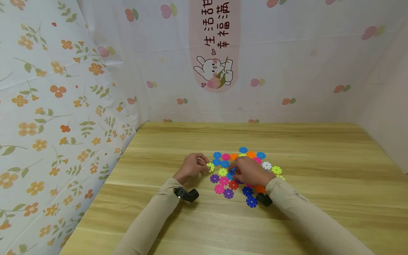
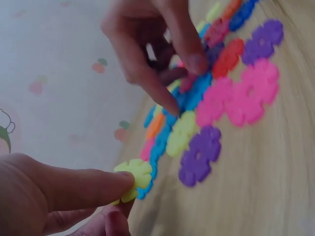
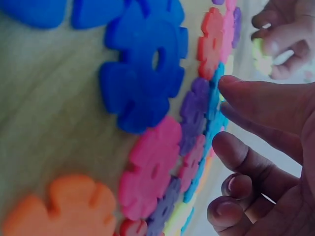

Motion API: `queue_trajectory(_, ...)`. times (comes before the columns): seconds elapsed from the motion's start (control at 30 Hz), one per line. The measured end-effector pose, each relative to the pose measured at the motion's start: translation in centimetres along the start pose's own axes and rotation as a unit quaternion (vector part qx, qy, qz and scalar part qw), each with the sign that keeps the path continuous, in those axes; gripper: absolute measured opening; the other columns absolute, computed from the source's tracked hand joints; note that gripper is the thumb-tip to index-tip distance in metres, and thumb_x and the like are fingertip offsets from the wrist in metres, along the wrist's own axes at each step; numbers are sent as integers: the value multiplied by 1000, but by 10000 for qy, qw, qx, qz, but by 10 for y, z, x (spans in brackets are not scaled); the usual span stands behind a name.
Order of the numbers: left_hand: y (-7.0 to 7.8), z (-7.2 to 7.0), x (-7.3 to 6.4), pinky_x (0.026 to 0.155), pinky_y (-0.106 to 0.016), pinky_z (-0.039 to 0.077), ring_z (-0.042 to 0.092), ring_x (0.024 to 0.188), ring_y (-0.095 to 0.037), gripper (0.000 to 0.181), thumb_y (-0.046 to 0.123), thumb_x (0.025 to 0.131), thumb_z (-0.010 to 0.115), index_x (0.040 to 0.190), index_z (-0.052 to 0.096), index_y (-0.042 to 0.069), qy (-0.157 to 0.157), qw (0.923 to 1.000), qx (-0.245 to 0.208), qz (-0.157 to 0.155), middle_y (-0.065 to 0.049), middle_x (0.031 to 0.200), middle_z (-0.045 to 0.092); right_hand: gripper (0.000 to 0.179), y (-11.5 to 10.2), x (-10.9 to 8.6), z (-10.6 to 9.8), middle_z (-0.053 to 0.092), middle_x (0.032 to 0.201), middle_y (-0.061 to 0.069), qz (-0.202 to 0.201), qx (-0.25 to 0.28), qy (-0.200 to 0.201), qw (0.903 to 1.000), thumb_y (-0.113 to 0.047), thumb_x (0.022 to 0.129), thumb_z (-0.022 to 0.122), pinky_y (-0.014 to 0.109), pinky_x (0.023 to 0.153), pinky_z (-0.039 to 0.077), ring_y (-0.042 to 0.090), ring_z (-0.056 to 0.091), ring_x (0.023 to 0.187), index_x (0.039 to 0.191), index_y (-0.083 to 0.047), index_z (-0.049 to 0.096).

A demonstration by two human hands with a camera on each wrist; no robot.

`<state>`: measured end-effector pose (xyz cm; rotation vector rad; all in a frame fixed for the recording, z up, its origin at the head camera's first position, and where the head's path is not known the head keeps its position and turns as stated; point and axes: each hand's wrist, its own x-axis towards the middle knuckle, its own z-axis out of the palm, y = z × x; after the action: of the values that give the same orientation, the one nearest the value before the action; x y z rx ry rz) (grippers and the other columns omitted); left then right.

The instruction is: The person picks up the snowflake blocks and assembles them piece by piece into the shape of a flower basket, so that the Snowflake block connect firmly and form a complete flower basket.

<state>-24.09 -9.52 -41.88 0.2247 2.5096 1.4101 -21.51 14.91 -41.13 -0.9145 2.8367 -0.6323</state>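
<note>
My left hand (image 1: 192,167) pinches a yellow snowflake disc (image 2: 140,173) between thumb and fingers, at the left edge of a spread of notched plastic discs. Over the middle of that spread, my right hand (image 1: 250,171) reaches down with thumb and fingers apart. In the right wrist view no disc shows between its fingers, and light-blue discs lie just past the fingertips. Close to the right hand are a yellow disc (image 1: 222,172), a red disc (image 1: 233,184) and a pink disc (image 1: 224,181). The right hand and forearm hide part of the spread.
The discs lie flat on a wood-grain table (image 1: 143,212), some overlapping. Dark-blue discs (image 1: 251,202) lie nearest the front, and a white disc (image 1: 266,165) is to the right. A printed cloth (image 1: 153,63) hangs behind the table, and a floral cloth (image 1: 57,117) at the left.
</note>
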Motion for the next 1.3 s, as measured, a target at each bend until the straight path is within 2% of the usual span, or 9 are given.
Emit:
queue_trajectory(0.17,4,0,-1,66,-23,46,66,80,-14,18,7,87,76,102,68,5,-150,9991,-395,-83,-11,93,75,21,-1,4,0,76,91,3,150,42,-108,9998,-11,86,79,24,69,55,7,58,69,106,-6,78)
queue_trajectory(0.37,5,2,0,67,-25,51,64,83,-14,22,9,89,75,110,70,4,-309,9960,-817,-190,-10,99,74,14,1,8,0,67,81,-2,305,272,-178,9990,-10,85,79,24,68,52,10,54,70,98,-10,75)
queue_trajectory(0.5,6,4,-1,78,-30,60,71,85,-14,25,7,92,71,115,70,0,-506,9923,-1120,-151,-13,101,73,10,1,8,-1,69,85,0,204,577,-137,9980,-5,85,78,26,72,54,11,56,75,89,-11,72)
queue_trajectory(0.63,9,7,-3,86,-38,61,76,87,-20,25,3,94,67,119,67,-4,-719,9847,-1589,-58,-14,99,72,14,3,6,-4,68,84,0,177,981,-180,9949,1,86,73,26,70,54,12,57,75,83,-11,67)
queue_trajectory(0.8,11,12,-5,80,-31,60,75,86,-15,27,5,96,65,122,66,-2,-840,9825,-1662,67,-9,99,71,12,9,-1,-7,65,85,-1,307,1231,-196,9917,-1,91,69,25,70,51,12,56,76,86,-11,64)
queue_trajectory(1.03,17,20,-8,80,-29,56,71,87,-11,29,10,97,64,125,66,2,-980,9829,-1556,83,-14,107,74,2,15,-12,-8,66,85,5,448,1655,408,9844,-5,96,64,25,63,52,14,59,69,96,-7,64)
queue_trajectory(1.17,20,24,-8,82,-30,57,70,89,-13,29,12,98,64,126,66,4,-1048,9833,-1486,97,-15,108,74,10,15,-14,-8,68,91,6,394,1837,903,9780,-1,96,62,24,65,53,15,61,70,99,-11,65)
queue_trajectory(1.3,22,27,-7,78,-29,56,69,88,-15,28,14,98,63,125,68,6,-1103,9844,-1356,198,-14,105,75,13,13,-16,-9,71,92,8,344,1957,1316,9712,1,96,62,24,63,54,15,62,70,101,-10,66)
